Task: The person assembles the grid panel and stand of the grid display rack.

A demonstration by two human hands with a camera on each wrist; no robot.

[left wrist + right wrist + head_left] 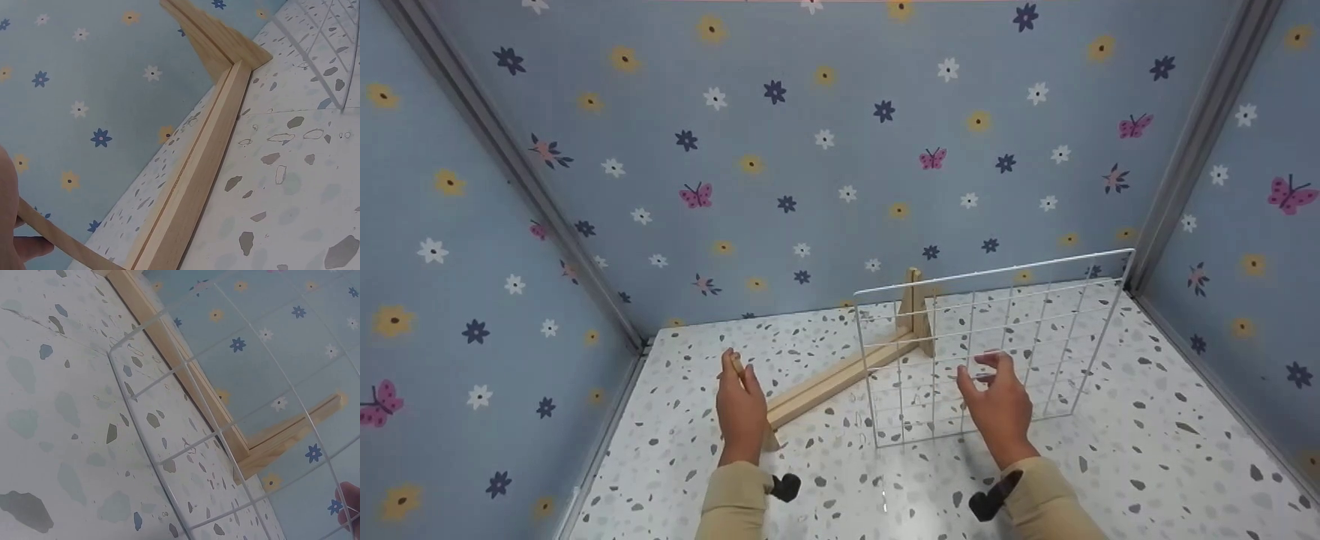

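Note:
A wooden stand has a long grooved rail joining an upright end piece at the far end to another at the near end. My left hand grips the near end piece by its top; the left wrist view shows fingertips against its wood. A white wire grid panel stands tilted in front of the stand's far part. My right hand holds the panel around its middle wires, fingers curled. In the right wrist view, fingertips meet a wire. Whether the panel's lower edge touches the table is unclear.
The speckled white tabletop lies beneath everything. Blue flowered panels enclose it: a back wall, a left wall and a right wall, with grey posts at the corners.

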